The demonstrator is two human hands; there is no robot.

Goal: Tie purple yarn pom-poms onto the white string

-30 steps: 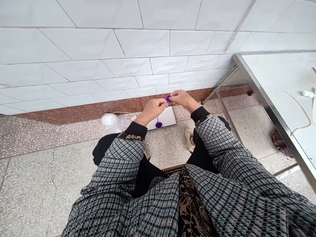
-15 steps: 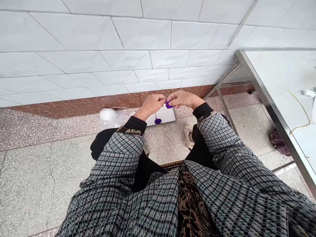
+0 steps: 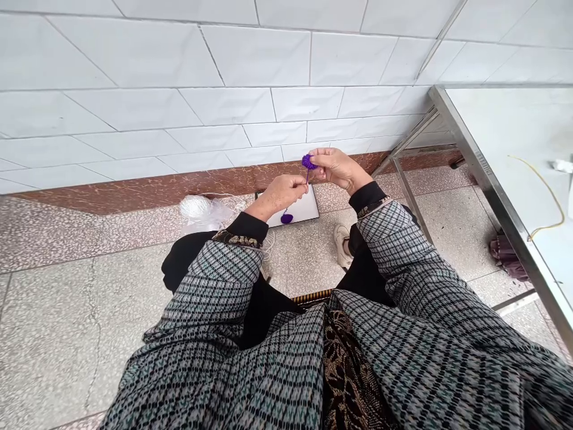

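Between finger and thumb, my right hand (image 3: 336,167) pinches a small purple piece of yarn work (image 3: 308,162). A purple strand (image 3: 307,175) runs down from it to my left hand (image 3: 283,195), whose closed fingertips grip it a little lower. Behind and below my left hand lies a flat white board with a dark edge (image 3: 306,206) on the floor. On that board sits a purple oval, seemingly a small ball of yarn (image 3: 287,218), with a bit of strand rising from it toward my left hand.
A ball of white yarn (image 3: 196,207) in clear plastic lies left of the board, against the wall base. At right stands a metal-framed table (image 3: 483,167) with a yellow cord (image 3: 547,192) on it. Purple-brown cloth (image 3: 508,257) is beneath the table.
My right hand has risen with the purple yarn work, and my left hand has dropped slightly. The hands have drawn apart, with the purple strand now stretched between them.
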